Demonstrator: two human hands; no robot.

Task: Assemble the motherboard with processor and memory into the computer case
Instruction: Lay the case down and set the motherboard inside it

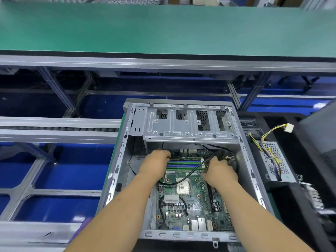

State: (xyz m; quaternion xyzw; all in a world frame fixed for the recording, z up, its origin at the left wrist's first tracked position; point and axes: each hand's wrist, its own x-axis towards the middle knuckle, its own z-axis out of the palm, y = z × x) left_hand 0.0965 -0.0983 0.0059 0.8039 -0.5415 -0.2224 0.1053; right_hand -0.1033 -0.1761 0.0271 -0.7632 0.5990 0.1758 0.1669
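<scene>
Inside the case (pixel 116 171), both hands grip the memory stick's ends, left hand (pixel 154 165), right hand (pixel 219 172), on the stiff, fragile board (pixel 192 202), best held by edges.

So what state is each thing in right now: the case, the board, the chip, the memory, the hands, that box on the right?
Computer case: lying on its side, open.
Motherboard: lying flat inside the case.
Processor: on the board, bare, no cooler over it.
Memory sticks: seated in their slots.
Black cable: draped loose across the board.
Left hand: fingers on the memory's left end.
Right hand: fingers at the memory's right end.
Power supply: outside the case, wires loose.
</scene>
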